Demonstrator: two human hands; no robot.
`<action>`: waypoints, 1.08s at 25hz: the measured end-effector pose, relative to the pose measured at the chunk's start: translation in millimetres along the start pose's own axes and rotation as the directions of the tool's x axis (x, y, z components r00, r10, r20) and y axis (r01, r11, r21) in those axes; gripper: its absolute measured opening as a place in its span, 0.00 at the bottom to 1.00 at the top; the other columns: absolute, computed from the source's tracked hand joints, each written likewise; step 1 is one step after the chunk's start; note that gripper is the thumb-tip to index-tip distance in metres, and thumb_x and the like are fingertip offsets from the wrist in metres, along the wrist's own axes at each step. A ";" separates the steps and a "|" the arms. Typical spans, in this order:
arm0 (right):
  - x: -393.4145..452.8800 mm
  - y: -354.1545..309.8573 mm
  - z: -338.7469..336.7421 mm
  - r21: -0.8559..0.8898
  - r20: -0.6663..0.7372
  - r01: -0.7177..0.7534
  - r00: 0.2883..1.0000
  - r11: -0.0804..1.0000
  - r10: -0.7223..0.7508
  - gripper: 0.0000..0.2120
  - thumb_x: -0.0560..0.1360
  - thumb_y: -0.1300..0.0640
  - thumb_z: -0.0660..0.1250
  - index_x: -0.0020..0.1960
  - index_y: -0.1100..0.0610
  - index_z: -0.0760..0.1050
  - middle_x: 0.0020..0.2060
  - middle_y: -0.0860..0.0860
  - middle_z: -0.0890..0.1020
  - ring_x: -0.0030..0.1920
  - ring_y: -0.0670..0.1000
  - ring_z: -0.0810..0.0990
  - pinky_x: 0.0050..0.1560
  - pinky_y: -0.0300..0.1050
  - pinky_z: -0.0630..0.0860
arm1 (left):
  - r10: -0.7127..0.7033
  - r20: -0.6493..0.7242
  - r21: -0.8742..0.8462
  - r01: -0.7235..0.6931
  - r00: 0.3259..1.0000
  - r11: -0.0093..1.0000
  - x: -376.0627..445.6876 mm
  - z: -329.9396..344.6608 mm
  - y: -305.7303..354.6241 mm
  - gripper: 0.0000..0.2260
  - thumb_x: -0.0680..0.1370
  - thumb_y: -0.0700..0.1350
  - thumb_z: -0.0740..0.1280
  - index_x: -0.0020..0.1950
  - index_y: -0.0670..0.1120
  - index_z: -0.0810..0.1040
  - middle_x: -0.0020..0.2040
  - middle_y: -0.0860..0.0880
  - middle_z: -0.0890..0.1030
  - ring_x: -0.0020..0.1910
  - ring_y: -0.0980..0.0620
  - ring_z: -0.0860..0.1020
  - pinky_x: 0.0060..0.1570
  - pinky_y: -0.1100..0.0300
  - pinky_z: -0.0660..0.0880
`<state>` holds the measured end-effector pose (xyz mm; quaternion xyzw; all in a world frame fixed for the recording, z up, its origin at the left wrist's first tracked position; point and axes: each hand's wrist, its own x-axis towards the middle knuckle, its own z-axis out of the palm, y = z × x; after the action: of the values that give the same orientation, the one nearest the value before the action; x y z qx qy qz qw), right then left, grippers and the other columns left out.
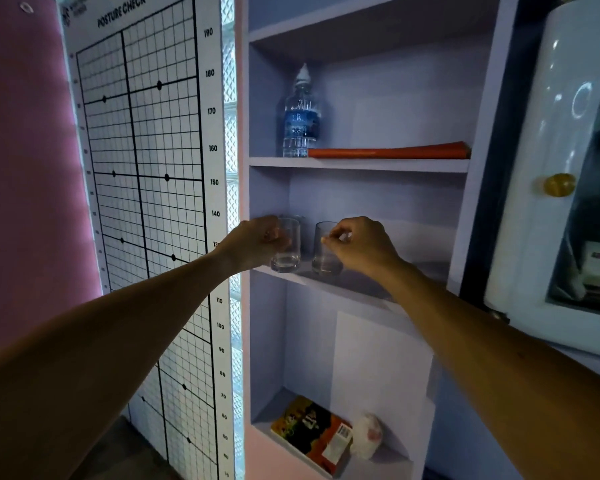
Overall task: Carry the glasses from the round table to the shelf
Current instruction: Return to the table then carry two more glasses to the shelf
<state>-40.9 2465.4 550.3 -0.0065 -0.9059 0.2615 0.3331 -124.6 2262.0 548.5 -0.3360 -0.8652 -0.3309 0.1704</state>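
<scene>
Two clear glasses stand side by side at the front left of the middle shelf (354, 289) of a pale lilac wall unit. My left hand (257, 242) grips the left glass (288, 251) from its left side, fingers curled round it. On the right glass (324, 252), my right hand (361, 244) pinches the rim with thumb and fingers from the right. Both glass bases sit at shelf level. A third glass (297, 220) shows dimly behind the left one. The round table is out of view.
One shelf up stand a water bottle (300, 114) and a flat orange object (388, 153). The bottom shelf holds a book (312, 434) and a wrapped white item (368, 434). A posture-check grid chart (146, 202) hangs left; a white cabinet door with brass knob (559, 184) is right.
</scene>
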 end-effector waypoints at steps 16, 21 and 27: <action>69.4 39.7 56.8 0.037 0.032 0.032 0.999 0.999 -0.033 0.04 0.75 0.58 0.69 0.49 0.55 0.82 0.49 0.52 0.83 0.48 0.52 0.80 0.50 0.44 0.77 | 0.068 0.050 0.029 -0.070 0.996 0.997 55.9 36.9 -31.9 0.07 0.78 0.47 0.69 0.41 0.51 0.73 0.35 0.54 0.77 0.35 0.55 0.76 0.36 0.63 0.71; 85.6 48.1 69.7 0.093 -0.070 0.012 0.998 0.996 -0.005 0.12 0.70 0.54 0.75 0.51 0.56 0.78 0.49 0.54 0.80 0.47 0.54 0.80 0.45 0.45 0.78 | 0.122 0.050 0.087 -0.126 0.991 0.988 57.3 35.7 -33.8 0.10 0.78 0.48 0.69 0.40 0.54 0.69 0.34 0.57 0.75 0.34 0.58 0.75 0.34 0.68 0.68; 93.9 53.5 74.8 0.118 -0.074 -0.039 0.996 0.992 0.048 0.17 0.72 0.55 0.75 0.56 0.59 0.74 0.44 0.54 0.79 0.44 0.53 0.77 0.43 0.45 0.75 | 0.132 0.022 0.048 -0.133 0.991 0.990 59.9 33.4 -39.6 0.12 0.75 0.54 0.72 0.51 0.54 0.70 0.43 0.53 0.80 0.43 0.51 0.82 0.42 0.59 0.80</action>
<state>-168.0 2493.9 533.1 -0.0168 -0.8752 0.3208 0.3617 -197.4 2291.0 537.2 -0.3916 -0.8503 -0.2944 0.1922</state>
